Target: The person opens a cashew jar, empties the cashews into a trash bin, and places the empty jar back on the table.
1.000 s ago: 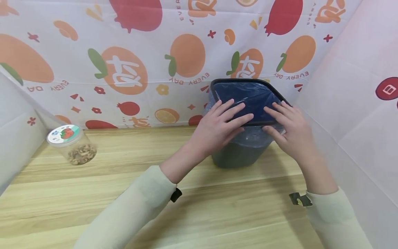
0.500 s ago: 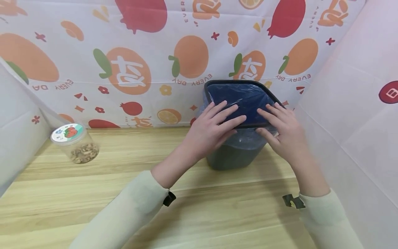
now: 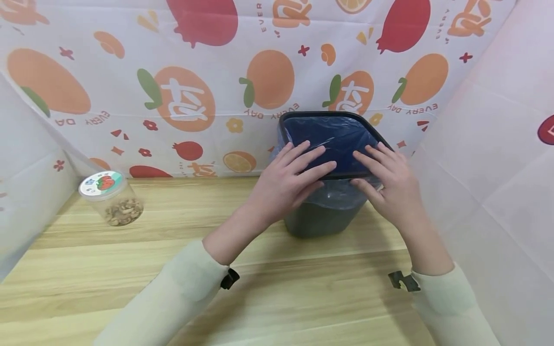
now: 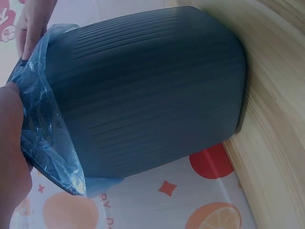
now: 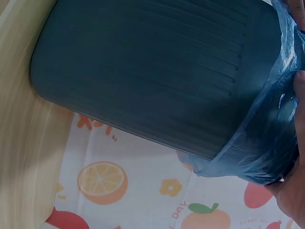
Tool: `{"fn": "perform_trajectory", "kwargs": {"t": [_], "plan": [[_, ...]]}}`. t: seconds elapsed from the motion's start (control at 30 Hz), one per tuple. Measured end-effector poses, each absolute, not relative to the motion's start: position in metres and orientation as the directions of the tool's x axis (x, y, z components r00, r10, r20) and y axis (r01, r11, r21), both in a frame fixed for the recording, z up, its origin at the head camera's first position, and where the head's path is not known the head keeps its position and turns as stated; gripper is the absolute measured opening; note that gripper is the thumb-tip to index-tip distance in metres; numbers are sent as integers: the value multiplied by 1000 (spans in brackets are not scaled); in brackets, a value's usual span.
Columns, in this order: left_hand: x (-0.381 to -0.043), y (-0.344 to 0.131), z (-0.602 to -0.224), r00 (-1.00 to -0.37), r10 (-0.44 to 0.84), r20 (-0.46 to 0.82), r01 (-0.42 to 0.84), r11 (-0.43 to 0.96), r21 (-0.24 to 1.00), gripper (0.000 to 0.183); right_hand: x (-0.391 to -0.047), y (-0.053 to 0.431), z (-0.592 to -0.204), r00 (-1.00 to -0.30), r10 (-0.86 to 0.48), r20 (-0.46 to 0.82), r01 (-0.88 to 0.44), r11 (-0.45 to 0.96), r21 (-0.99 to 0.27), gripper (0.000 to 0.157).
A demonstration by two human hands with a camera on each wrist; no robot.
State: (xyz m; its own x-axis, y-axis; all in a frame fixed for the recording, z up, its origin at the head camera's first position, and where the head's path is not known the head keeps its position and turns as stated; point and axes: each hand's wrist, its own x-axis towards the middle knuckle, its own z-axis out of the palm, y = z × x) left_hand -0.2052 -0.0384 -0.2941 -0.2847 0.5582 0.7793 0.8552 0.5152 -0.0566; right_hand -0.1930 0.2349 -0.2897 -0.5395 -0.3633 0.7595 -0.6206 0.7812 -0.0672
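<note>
A dark grey trash can (image 3: pixel 318 221) with a black rim stands upright on the table, lined with a translucent bluish plastic bag (image 3: pixel 339 194) folded down outside it. My left hand (image 3: pixel 285 180) holds the front left of the rim, fingers over the opening and thumb below on the folded bag. On the front right, my right hand (image 3: pixel 389 185) grips the rim likewise. The left wrist view shows the ribbed trash can side (image 4: pixel 147 90) and the bag's loose edge (image 4: pixel 62 148). In the right wrist view, a thumb lies against the bag (image 5: pixel 271 129).
A clear jar (image 3: pixel 123 211) with a white and green lid, part filled with brown pieces, stands at the table's back left. A fruit-print cloth (image 3: pixel 233 86) hangs behind, and a white cloth wall (image 3: pixel 484 158) rises on the right of the wooden table (image 3: pixel 173 264).
The trash can has shifted a little left against the backdrop, both hands moving with it and keeping their place on the rim. The view has turned slightly; the jar stands where it was.
</note>
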Motion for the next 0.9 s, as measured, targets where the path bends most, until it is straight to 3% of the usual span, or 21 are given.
{"fn": "perform_trajectory", "kwargs": {"t": [0.23,0.9], "plan": [[-204,-45,-293,-281,546,789,853,519,-56,41,-195,225,-290,-519,-362,774,-627,777,-57,53],[-199,-68,-294,-291,541,789,858,513,-35,41,-188,204,-287,-553,-354,754,-611,787,-80,56]]}}
